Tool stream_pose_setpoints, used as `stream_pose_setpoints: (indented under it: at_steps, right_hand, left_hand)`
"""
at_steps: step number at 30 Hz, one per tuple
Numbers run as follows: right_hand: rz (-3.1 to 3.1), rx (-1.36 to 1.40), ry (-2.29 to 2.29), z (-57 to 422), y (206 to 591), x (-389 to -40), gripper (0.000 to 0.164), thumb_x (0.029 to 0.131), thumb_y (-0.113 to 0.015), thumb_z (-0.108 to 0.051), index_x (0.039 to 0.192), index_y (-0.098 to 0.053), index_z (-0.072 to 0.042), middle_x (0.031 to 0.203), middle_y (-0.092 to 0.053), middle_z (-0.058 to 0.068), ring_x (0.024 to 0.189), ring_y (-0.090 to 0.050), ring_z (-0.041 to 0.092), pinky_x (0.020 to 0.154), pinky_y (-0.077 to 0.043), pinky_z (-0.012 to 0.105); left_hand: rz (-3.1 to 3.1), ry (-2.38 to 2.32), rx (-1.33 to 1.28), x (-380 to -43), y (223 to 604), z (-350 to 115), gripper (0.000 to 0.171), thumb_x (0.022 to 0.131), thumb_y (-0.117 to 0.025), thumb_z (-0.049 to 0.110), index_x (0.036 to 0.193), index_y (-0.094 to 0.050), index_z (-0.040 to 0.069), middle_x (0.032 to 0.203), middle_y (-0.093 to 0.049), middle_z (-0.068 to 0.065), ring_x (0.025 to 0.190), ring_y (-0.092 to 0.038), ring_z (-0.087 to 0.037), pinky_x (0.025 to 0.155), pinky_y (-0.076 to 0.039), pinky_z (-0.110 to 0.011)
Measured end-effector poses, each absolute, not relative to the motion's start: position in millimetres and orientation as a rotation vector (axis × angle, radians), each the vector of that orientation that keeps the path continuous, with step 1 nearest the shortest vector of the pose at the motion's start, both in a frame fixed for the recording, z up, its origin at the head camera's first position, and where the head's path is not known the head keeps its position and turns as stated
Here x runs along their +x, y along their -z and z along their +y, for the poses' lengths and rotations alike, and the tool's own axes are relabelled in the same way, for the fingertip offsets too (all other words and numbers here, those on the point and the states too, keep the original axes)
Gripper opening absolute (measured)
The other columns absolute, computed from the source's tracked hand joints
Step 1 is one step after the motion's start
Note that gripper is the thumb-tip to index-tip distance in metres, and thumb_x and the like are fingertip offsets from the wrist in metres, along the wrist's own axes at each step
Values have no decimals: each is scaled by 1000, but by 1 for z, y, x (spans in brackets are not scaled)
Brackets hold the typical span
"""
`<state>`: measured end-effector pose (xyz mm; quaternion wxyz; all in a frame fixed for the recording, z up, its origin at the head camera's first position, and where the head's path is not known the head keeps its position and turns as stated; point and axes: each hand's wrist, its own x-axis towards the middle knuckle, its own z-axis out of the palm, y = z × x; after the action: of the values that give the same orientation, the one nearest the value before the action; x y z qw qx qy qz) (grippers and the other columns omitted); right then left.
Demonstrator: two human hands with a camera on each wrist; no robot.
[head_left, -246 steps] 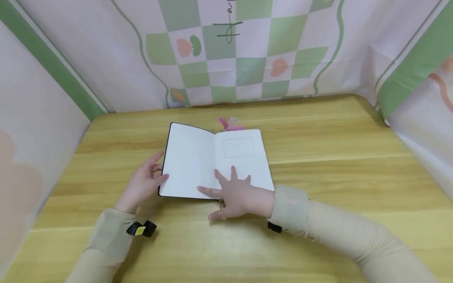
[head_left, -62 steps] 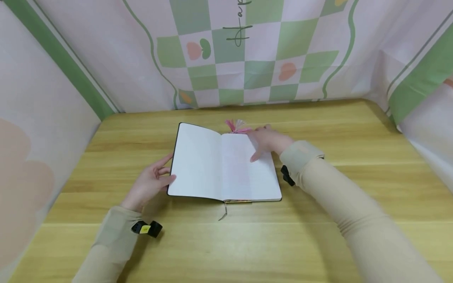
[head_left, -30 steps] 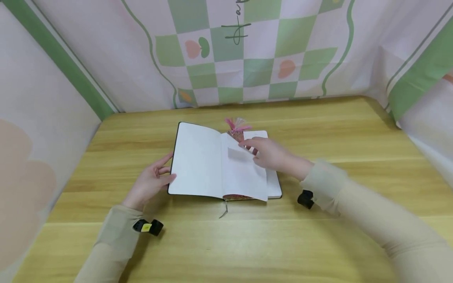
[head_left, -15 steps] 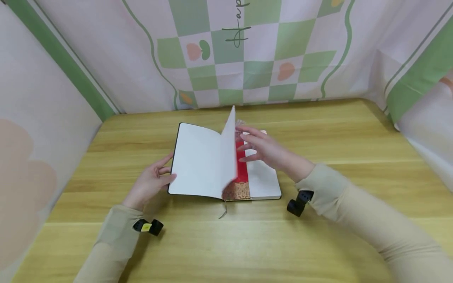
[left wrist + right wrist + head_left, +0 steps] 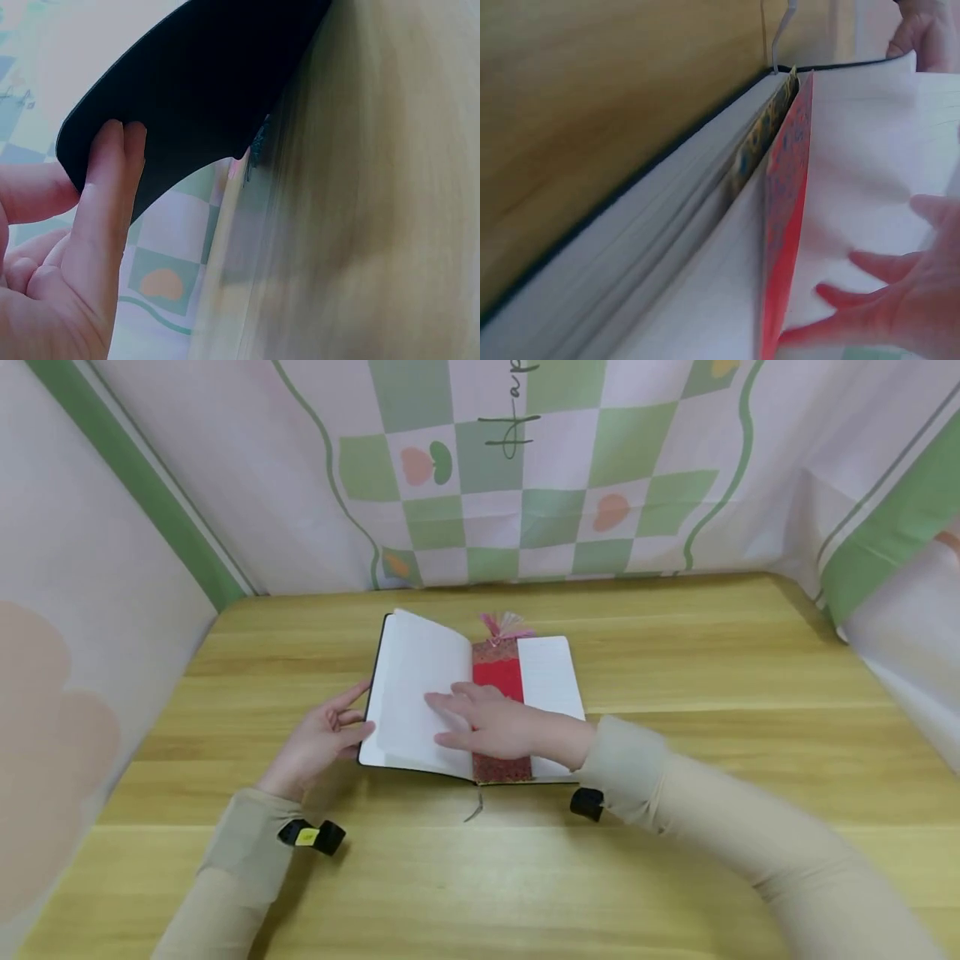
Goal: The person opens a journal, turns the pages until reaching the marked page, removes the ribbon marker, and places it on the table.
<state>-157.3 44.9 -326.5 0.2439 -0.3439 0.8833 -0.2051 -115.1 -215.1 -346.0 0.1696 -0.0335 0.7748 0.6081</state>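
A black-covered notebook (image 5: 551, 681) lies spread on the table in the head view. My left hand (image 5: 318, 739) pinches the outer edge of its raised left cover between thumb and fingers; the left wrist view shows fingers (image 5: 105, 202) against the dark cover (image 5: 195, 82). My right hand (image 5: 495, 722), fingers spread, reaches across the fold with its fingertips over the left-hand page (image 5: 420, 660). Under that hand, a red patterned bookmark (image 5: 498, 668) with a pink tassel (image 5: 504, 625) lies along the fold. The right wrist view shows a gold-patterned strip (image 5: 761, 135) between pages beside the red bookmark (image 5: 787, 217).
The wooden table (image 5: 480, 877) extends around the notebook on all sides. A thin grey ribbon (image 5: 474, 808) hangs from the spine's near end. Behind the table hangs a green and white checked cloth (image 5: 487, 485).
The right hand has lifted pages off the right side and carried them left across the fold, uncovering the red bookmark. My left hand has stayed at the cover edge.
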Motion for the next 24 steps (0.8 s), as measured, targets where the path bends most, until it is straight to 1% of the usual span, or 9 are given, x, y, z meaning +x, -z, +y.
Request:
stream_pose_setpoints:
  at_steps: [3, 5, 7, 9, 13, 18, 22, 24]
  right_hand:
    - [2408, -873, 369, 35, 327, -154, 71, 93, -46, -56, 152, -14, -33, 159, -6, 13, 143, -9, 42, 109, -19, 62]
    - [2406, -829, 307, 31, 329, -152, 74, 91, -47, -59, 151, -11, -38, 160, -1, 12, 142, -7, 47, 106, -21, 67]
    - [2408, -796, 273, 26, 330, -151, 76, 89, -50, -59, 151, -8, -41, 160, 2, 10, 140, -7, 50, 102, -25, 69]
    - [2414, -789, 240, 23, 333, -151, 78, 88, -51, -59, 150, -5, -43, 160, 4, 9, 140, -8, 50, 99, -31, 68]
    - [2425, -793, 172, 19, 337, -148, 81, 88, -52, -58, 150, 0, -43, 160, 7, 9, 140, -10, 52, 94, -34, 70]
    - [2443, -789, 118, 14, 338, -145, 81, 89, -51, -58, 150, 0, -42, 160, 8, 10, 139, -9, 54, 95, -26, 76]
    - [2445, -782, 173, 16, 337, -149, 78, 90, -50, -58, 150, -4, -42, 160, 4, 10, 139, -12, 52, 98, -26, 72]
    - [2455, -811, 257, 22, 335, -154, 74, 92, -48, -56, 152, -9, -37, 160, -2, 10, 141, -13, 47, 104, -24, 67]
  left_hand:
    - [2170, -1759, -81, -115, 346, -216, 61, 97, -50, 5, 151, -24, 16, 113, -64, -10, 85, -65, -8, 74, -55, -27]
    - [2128, -1794, -80, -114, 345, -217, 56, 99, -46, 9, 151, -23, 13, 104, -65, -2, 84, -65, -7, 73, -55, -26]
    - [2094, -1821, -90, -113, 345, -218, 54, 101, -44, 13, 151, -23, 11, 98, -64, 5, 84, -66, -6, 73, -55, -26]
    - [2084, -1828, -90, -113, 344, -220, 57, 100, -46, 15, 151, -22, 9, 96, -64, 8, 83, -66, -6, 73, -55, -26]
    - [2190, -1727, -105, -113, 344, -221, 65, 94, -57, 11, 151, -25, 11, 100, -63, 5, 81, -63, -5, 72, -54, -24]
    - [2277, -1609, -131, -112, 345, -222, 66, 93, -58, 9, 150, -26, 14, 107, -63, -7, 84, -64, -9, 75, -54, -28]
    - [2290, -1580, -164, -113, 346, -220, 65, 93, -58, 9, 150, -27, 16, 113, -63, -13, 87, -65, -11, 79, -55, -30]
    - [2280, -1596, -178, -114, 347, -218, 65, 93, -58, 8, 150, -28, 18, 116, -62, -15, 88, -65, -12, 79, -55, -30]
